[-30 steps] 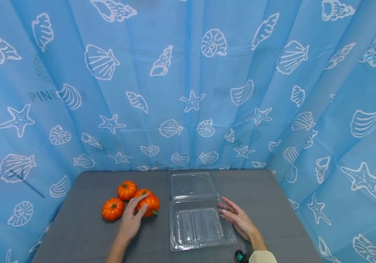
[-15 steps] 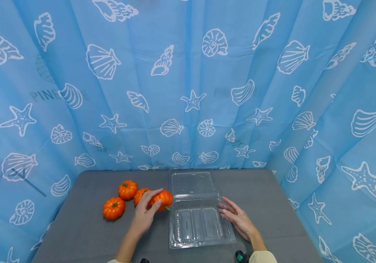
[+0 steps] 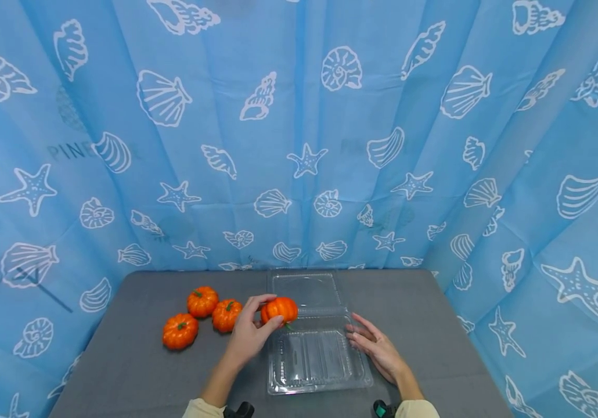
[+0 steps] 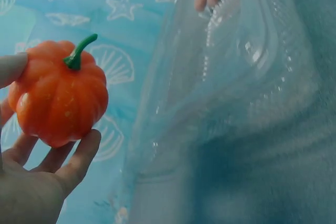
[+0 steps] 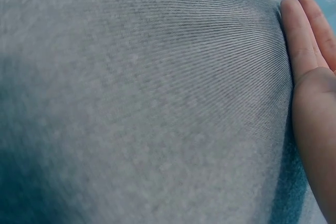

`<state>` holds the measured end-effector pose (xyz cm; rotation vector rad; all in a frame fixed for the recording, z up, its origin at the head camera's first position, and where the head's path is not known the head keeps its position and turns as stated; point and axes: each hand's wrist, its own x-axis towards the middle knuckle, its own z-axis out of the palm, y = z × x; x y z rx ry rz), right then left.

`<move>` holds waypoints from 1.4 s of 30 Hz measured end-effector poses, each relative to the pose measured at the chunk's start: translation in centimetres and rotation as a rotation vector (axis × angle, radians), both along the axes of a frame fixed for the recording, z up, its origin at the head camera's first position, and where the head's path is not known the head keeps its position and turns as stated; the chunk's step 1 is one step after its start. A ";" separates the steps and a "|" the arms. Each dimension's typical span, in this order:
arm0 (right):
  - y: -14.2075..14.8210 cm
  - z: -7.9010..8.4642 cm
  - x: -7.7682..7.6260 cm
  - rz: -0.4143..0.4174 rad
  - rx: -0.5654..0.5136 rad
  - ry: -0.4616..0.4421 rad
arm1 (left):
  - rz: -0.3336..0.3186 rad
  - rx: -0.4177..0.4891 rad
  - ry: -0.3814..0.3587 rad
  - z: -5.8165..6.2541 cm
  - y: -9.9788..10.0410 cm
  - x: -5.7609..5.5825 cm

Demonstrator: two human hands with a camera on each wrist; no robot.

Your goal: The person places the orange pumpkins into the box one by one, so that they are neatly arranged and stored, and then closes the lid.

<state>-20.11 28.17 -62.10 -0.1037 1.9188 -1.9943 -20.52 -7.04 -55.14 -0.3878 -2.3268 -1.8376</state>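
Observation:
In the head view my left hand [image 3: 249, 337] grips a small orange pumpkin [image 3: 280, 310] above the left side of a clear plastic clamshell container [image 3: 320, 386]. The left wrist view shows the pumpkin [image 4: 60, 95] pinched between thumb and fingers, its green stem pointing up and right. My right hand [image 3: 377, 348] rests with extended fingers against the container's right side. In the right wrist view the fingers of the right hand [image 5: 310, 51] meet a clear plastic edge at the top. The container lies unfolded, its lid [image 3: 304, 290] toward the back.
Left of the container, three more small pumpkins sit grouped on the grey table [image 3: 137, 360]: one at the back [image 3: 202, 302], one in front [image 3: 180, 332] and one nearest my left hand [image 3: 226, 315]. A blue shell-patterned curtain [image 3: 299, 145] hangs behind the table and along its sides.
My left hand has lifted the pumpkin from the group and carried it right to the container's left side. The right hand has stayed at the container's right side.

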 end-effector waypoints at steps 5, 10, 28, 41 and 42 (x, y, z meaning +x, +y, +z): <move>-0.1 0.1 -0.2 0.005 0.002 -0.004 | 0.008 -0.027 0.004 0.7 0.9 0.1; -0.1 0.1 -0.1 -0.002 0.022 -0.013 | -0.020 -0.063 0.022 1.4 1.9 0.3; -0.4 0.0 0.0 -0.036 0.006 -0.064 | -0.118 -0.266 0.012 1.1 6.7 1.4; -0.3 0.1 -0.1 -0.028 0.011 -0.054 | -0.117 -0.253 -0.042 -1.8 8.4 2.6; -0.3 0.1 -0.1 -0.031 0.014 -0.056 | -0.116 -0.257 -0.045 -1.9 8.5 2.7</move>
